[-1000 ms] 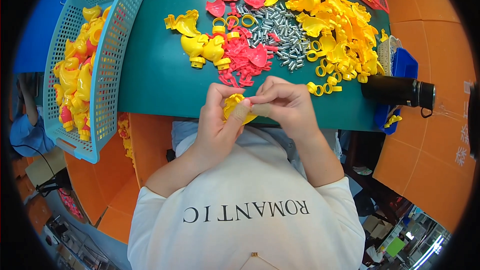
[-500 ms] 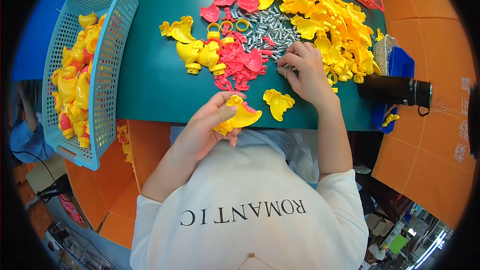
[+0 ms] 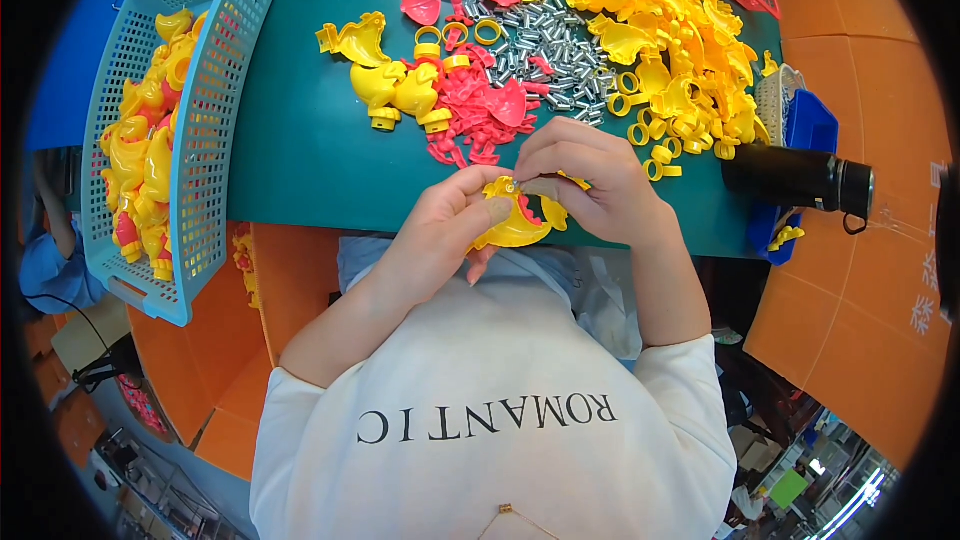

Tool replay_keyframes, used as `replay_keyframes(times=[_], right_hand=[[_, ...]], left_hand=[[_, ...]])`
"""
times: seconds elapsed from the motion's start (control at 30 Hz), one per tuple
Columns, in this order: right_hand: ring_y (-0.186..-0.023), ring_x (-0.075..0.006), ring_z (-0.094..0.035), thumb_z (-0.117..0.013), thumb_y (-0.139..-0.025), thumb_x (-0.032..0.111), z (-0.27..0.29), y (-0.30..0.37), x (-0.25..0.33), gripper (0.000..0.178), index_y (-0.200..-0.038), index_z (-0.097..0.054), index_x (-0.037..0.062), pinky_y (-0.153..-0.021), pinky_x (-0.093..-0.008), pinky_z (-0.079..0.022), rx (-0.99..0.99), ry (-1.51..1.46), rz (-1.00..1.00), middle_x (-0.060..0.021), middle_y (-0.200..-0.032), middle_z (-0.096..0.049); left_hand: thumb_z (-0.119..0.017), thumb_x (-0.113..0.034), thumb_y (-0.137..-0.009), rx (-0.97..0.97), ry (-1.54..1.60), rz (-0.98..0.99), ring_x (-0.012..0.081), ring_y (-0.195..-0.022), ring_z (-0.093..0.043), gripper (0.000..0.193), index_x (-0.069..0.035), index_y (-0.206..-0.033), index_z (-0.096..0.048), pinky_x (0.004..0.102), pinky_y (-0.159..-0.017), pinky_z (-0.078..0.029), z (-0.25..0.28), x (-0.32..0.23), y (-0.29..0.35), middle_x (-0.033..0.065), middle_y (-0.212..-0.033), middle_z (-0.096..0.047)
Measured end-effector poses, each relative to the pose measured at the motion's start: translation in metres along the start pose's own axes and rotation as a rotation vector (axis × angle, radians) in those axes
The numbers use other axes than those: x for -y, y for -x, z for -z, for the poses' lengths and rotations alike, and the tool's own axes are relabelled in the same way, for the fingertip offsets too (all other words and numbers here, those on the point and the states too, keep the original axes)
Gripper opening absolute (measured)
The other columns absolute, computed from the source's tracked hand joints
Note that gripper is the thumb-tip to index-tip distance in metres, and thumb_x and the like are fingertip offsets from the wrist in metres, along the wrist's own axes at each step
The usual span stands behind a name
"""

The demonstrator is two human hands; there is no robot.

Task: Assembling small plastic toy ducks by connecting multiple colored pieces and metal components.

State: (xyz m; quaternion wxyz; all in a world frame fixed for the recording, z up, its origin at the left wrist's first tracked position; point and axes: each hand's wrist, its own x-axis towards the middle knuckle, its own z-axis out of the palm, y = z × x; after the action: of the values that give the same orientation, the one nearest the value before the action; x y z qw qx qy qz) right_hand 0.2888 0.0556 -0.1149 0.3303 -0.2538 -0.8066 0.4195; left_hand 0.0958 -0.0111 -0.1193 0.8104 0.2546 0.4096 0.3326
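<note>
My left hand (image 3: pixel 445 227) is closed round a yellow plastic toy shell half (image 3: pixel 513 230) with a bit of red inside it, over the table's front edge. Against its upper end, my right hand (image 3: pixel 590 178) pinches a small silver metal cylinder (image 3: pixel 511 187), mostly covered by the fingertips. Another yellow shell half (image 3: pixel 554 213) lies partly hidden under my right hand. Just beyond are a pile of small red plastic parts (image 3: pixel 465 100), loose metal cylinders (image 3: pixel 560 55) and yellow rings (image 3: pixel 655 125).
A large heap of yellow shell halves (image 3: pixel 660 10) fills the back right. Joined yellow figures (image 3: pixel 395 90) stand left of the red parts. A blue basket (image 3: pixel 225 90) of yellow-red toys is at left. A black bottle (image 3: pixel 800 178) lies by a blue bin (image 3: pixel 812 125) at right.
My right hand has come from the metal cylinders toward me and left, meeting the shell half with a cylinder in its fingertips. My left hand has shifted slightly right with the shell half.
</note>
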Motion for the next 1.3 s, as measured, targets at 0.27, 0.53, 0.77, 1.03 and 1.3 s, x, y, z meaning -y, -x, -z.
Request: replay_keyframes(times=[0.27, 0.53, 0.77, 1.03, 1.3], right_hand=[[-0.079, -0.0215, -0.06, -0.067, -0.073, -0.007, 0.002, 0.004, -0.001, 0.013, -0.084, -0.063, -0.0009, -0.069, -0.0289, -0.049, 0.032, 0.062, 0.086, -0.0092, -0.084, -0.061], [-0.077, -0.0141, -0.06, -0.067, -0.075, -0.003, -0.022, 0.026, 0.009, 0.014, -0.088, -0.067, -0.0007, -0.068, -0.026, -0.047, -0.159, -0.031, -0.264, -0.0071, -0.088, -0.061], [-0.086, -0.0137, -0.058, -0.07, -0.077, 0.005, 0.038, 0.043, -0.007, 0.028, -0.104, -0.065, 0.0025, -0.077, -0.0271, -0.045, -0.66, 0.181, -0.572, -0.0049, -0.093, -0.065], [-0.09, -0.0275, -0.054, -0.072, -0.067, 0.003, -0.004, 0.045, 0.011, 0.023, -0.089, -0.066, 0.0036, -0.08, -0.0356, -0.045, -0.065, 0.574, -0.399, -0.0074, -0.091, -0.059], [-0.096, -0.0262, -0.054, -0.069, -0.07, -0.001, 0.01, 0.022, -0.006, 0.023, -0.092, -0.067, 0.0052, -0.083, -0.0347, -0.044, -0.298, 0.703, -0.25, -0.0071, -0.097, -0.06]], left_hand=[[-0.049, -0.018, -0.096, -0.024, -0.063, -0.053, 0.0016, -0.048, -0.044, 0.028, 0.001, -0.117, -0.052, 0.0174, -0.038, -0.036, -0.006, 0.004, -0.002, 0.0005, -0.077, -0.057], [-0.046, -0.017, -0.098, -0.086, -0.314, -0.143, 0.001, -0.046, -0.043, 0.025, 0.001, -0.115, -0.052, 0.0172, -0.04, -0.034, -0.004, 0.017, -0.001, -0.0008, -0.072, -0.056], [-0.045, -0.013, -0.094, -0.198, 0.06, -0.196, 0.0131, -0.071, -0.057, 0.034, -0.004, -0.127, -0.04, 0.0259, -0.052, -0.047, 0.014, 0.014, 0.011, 0.0129, -0.112, -0.054], [-0.05, -0.013, -0.086, -0.139, 0.258, -0.183, 0.0229, -0.093, -0.06, 0.057, -0.004, -0.137, -0.029, 0.0388, -0.084, -0.051, 0.01, 0.007, 0.017, 0.0151, -0.118, -0.052], [-0.044, -0.016, -0.09, -0.109, 0.275, -0.198, 0.0247, -0.096, -0.061, 0.05, -0.001, -0.136, -0.033, 0.0387, -0.087, -0.05, 0.021, 0.004, 0.031, 0.0163, -0.118, -0.054]])
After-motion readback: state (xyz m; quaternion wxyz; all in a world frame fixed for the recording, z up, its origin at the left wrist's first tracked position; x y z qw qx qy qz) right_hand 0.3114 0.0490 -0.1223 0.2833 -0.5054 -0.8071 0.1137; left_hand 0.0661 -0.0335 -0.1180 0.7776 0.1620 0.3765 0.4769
